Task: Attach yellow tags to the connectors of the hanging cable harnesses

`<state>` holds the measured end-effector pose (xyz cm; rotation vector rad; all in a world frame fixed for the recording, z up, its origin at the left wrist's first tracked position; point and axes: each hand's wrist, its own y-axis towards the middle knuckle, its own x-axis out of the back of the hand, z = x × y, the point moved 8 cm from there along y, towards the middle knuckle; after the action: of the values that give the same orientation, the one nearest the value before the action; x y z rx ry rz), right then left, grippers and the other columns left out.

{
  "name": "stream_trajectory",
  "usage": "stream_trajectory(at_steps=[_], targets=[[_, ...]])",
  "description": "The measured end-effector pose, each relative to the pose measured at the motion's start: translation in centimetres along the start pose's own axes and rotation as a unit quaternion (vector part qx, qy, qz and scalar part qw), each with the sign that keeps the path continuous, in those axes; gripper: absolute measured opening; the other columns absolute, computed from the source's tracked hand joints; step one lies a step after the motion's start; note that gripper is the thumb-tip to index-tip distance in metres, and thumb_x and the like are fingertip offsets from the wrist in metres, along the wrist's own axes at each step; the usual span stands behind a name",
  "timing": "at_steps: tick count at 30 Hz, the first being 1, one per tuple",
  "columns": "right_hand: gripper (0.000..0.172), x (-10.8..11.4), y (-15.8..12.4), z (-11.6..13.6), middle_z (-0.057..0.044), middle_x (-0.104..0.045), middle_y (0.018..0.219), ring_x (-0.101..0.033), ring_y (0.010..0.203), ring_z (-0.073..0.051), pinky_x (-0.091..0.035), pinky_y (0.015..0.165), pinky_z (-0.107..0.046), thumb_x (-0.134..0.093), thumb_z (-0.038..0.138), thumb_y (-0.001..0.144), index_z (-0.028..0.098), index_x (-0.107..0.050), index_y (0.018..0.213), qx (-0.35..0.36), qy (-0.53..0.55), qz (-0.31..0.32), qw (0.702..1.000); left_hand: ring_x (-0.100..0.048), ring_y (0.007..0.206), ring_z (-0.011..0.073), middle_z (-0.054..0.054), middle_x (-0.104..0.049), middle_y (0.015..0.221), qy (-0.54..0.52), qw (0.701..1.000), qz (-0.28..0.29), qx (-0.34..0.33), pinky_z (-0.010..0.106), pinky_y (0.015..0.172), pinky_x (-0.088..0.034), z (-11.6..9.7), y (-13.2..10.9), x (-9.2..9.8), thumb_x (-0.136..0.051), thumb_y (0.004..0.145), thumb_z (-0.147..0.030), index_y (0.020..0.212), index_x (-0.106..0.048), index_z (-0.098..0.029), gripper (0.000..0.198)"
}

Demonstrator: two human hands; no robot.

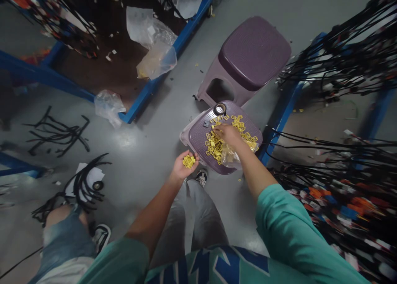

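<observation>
Small yellow plastic pieces (213, 150) lie scattered over the top of a purple stool (198, 140). My left hand (183, 166), palm up and cupped beside the stool's near left edge, holds a heap of the same yellow pieces (189, 161). Over the stool, my right hand (228, 135) reaches down into the spread pieces with its fingers bent together; what is between the fingertips is too small to make out. A clear plastic bag (230, 156) with more yellow pieces lies under my right wrist. At the stool's far edge sits a dark roll of tape (220, 109).
A second purple stool (256, 52) stands just beyond. Blue-framed racks with black cables (335, 56) rise on the right; a blue-framed cart (136, 106) with plastic bags (158, 60) is at upper left. Someone's legs (66, 238) and loose black tubes (58, 135) are at left.
</observation>
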<state>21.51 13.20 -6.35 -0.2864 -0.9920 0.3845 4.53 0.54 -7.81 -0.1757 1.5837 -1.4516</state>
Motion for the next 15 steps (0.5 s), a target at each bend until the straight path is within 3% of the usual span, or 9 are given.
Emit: stream_trajectory(at_steps=[2,3,5,7,9,12,15], targets=[[0.016,0.9,-0.4,-1.2,-0.004,-0.066,0.088,-0.059,0.082,-0.016,-0.044,0.07,-0.026,-0.058,0.029,0.079,0.018,-0.066,0.087,-0.027,0.199,-0.056,0.978,-0.061,0.058,0.0139,0.008,-0.061,0.064,0.0,1.0,-0.001,-0.002,0.025,0.049,-0.054,0.0,0.0,0.0,-0.03,0.093,-0.024,0.051,-0.055,-0.01,0.051],[0.017,1.0,-0.8,-2.0,-0.002,-0.064,0.078,-0.057,0.073,-0.014,-0.043,0.062,-0.024,-0.061,0.031,0.076,0.018,-0.064,0.085,-0.051,0.306,-0.075,0.948,-0.061,0.057,0.0138,0.009,-0.061,0.064,0.0,1.0,-0.001,-0.003,0.024,0.049,-0.054,0.0,0.1,0.0,-0.029,0.093,-0.024,0.051,-0.055,-0.01,0.051],[0.023,0.8,-1.4,-3.3,0.003,-0.054,0.063,-0.049,0.056,-0.009,-0.034,0.047,-0.019,-0.065,0.036,0.07,0.019,-0.06,0.084,-0.094,0.499,-0.091,0.857,-0.061,0.057,0.0137,0.009,-0.061,0.064,0.001,1.0,-0.003,-0.003,0.024,0.048,-0.054,0.1,0.1,0.0,-0.028,0.093,-0.024,0.05,-0.056,-0.009,0.052],[0.028,0.6,-1.8,-3.6,0.006,-0.048,0.062,-0.042,0.051,-0.005,-0.027,0.04,-0.015,-0.068,0.038,0.066,0.02,-0.055,0.083,-0.098,0.638,-0.084,0.759,-0.06,0.056,0.0137,0.009,-0.061,0.063,0.001,1.0,-0.004,-0.002,0.024,0.048,-0.054,0.2,0.2,0.0,-0.028,0.093,-0.023,0.05,-0.056,-0.009,0.053],[0.028,0.7,-2.0,-3.3,0.005,-0.049,0.069,-0.04,0.05,-0.003,-0.024,0.037,-0.012,-0.067,0.038,0.065,0.02,-0.05,0.078,-0.083,0.709,-0.063,0.697,-0.061,0.056,0.0138,0.009,-0.061,0.063,0.001,1.0,-0.005,-0.001,0.025,0.047,-0.054,0.3,0.2,0.0,-0.028,0.093,-0.023,0.05,-0.056,-0.009,0.053],[0.029,0.8,-1.9,-3.0,0.003,-0.053,0.076,-0.038,0.049,-0.003,-0.023,0.034,-0.012,-0.061,0.042,0.068,0.02,-0.045,0.075,-0.086,0.732,-0.036,0.675,-0.061,0.056,0.014,0.009,-0.061,0.063,0.001,1.0,-0.007,0.0,0.025,0.048,-0.054,0.3,0.2,-0.1,-0.028,0.093,-0.024,0.05,-0.056,-0.009,0.054],[0.035,0.9,-1.2,-3.1,0.002,-0.053,0.075,-0.04,0.05,-0.003,-0.024,0.035,-0.013,-0.06,0.051,0.069,0.02,-0.045,0.074,-0.093,0.709,-0.057,0.697,-0.061,0.057,0.0142,0.009,-0.062,0.064,0.001,1.0,-0.007,0.001,0.025,0.048,-0.054,0.3,0.2,0.1,-0.028,0.093,-0.024,0.05,-0.057,-0.009,0.054]])
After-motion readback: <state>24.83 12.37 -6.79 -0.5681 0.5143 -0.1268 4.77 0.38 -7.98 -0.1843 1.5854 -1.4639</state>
